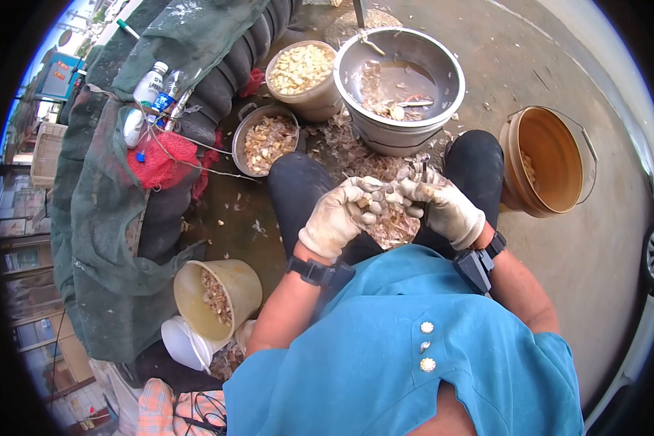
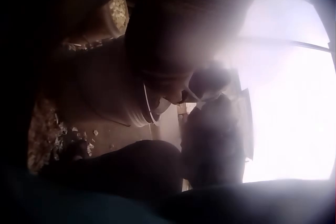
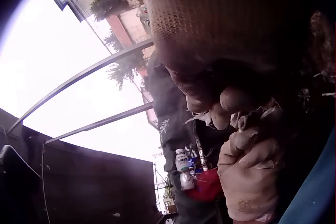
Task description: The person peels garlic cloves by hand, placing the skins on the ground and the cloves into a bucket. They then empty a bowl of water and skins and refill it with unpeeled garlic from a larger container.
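Both hands wear dirty white gloves and meet above the lap. The left hand [image 1: 336,219] curls its fingers round a small pale piece [image 1: 376,193]; its glove [image 3: 251,174] shows below in the right wrist view. The right hand [image 1: 447,207] grips a thin dark tool [image 1: 424,173], its fingertips close to the left ones. In the right wrist view the right hand [image 3: 226,29] fills the top, with papery scraps [image 3: 202,118] at the fingertips. Loose husks [image 1: 394,227] lie below the hands. The left wrist view is too dark to show the fingers.
Ahead stand a tub of pale cloves [image 1: 301,69], a grey basin [image 1: 450,91] with murky liquid and a pot of husky pieces [image 1: 269,142]. An orange bucket [image 1: 512,156] stands right, a yellowish bucket [image 1: 243,291] lower left. Bottles [image 1: 150,86] and red netting [image 1: 163,161] lie on green cloth.
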Tool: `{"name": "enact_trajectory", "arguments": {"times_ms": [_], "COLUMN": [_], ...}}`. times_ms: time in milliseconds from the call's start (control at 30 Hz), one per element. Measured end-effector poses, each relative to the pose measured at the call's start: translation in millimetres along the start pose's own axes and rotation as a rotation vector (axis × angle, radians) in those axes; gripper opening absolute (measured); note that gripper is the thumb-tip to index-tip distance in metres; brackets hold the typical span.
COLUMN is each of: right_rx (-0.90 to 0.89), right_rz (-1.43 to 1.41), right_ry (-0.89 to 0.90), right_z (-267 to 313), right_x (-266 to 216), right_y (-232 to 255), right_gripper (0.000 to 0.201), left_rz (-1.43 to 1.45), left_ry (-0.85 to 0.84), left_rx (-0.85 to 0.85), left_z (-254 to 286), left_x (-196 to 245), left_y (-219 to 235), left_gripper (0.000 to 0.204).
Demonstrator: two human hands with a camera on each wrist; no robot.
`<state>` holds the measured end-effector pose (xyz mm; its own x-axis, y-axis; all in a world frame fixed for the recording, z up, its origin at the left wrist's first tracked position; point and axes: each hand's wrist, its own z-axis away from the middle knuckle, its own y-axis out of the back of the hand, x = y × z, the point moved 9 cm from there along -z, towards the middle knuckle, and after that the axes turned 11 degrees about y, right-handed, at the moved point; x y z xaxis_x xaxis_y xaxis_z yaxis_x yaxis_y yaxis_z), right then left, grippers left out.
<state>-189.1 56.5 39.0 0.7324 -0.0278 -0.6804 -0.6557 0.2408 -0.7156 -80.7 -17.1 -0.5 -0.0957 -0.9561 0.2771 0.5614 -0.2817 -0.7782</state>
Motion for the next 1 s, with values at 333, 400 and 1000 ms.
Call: {"name": "enact_trajectory", "arguments": {"times_ms": [333,400,1000], "right_rx": [0.09,0.089,-0.038], "right_rz": [0.259,0.383,1.342], "right_ry": [0.094,0.13,0.397], "right_z": [-1,-1,19], "right_x": [2,-3,-23], "right_y": [3,-3,-13], "right_gripper": [0.019,0.019,0.037], "left_rz": [-0.536,-0.61,-0.95], "left_ry": [-0.186,-0.211,-0.591], "left_rx": [0.015,0.017,0.377], "left_z": [12,16,38], "left_x": [-2,2,28], "left_y": [-21,-26,-23], "left_gripper": [0.033,0.029,0.028]}}
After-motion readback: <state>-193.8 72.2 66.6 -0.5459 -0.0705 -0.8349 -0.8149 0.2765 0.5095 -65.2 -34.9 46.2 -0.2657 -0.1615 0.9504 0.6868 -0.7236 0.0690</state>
